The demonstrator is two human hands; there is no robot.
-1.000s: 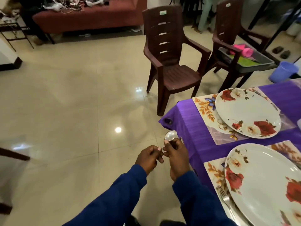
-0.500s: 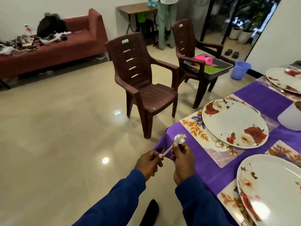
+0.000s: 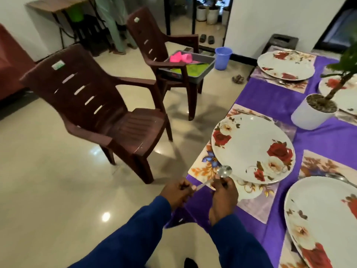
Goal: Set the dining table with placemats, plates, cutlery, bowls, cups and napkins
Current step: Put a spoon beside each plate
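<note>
At the bench's near-left corner, both hands pinch a spoon (image 3: 222,174): left hand (image 3: 178,192) at the handle, right hand (image 3: 224,194) below the bowl. Released carelessly, it could clatter against the plate (image 3: 251,147).

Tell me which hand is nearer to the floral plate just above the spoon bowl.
Right. The right hand grips the spoon near its bowl, just below the floral plate's near rim. The left hand pinches the handle end, farther left, over the floor.

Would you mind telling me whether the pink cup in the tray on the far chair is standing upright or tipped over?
Tipped over: the pink cup lies on its side in the grey tray, its mouth facing sideways.
</note>
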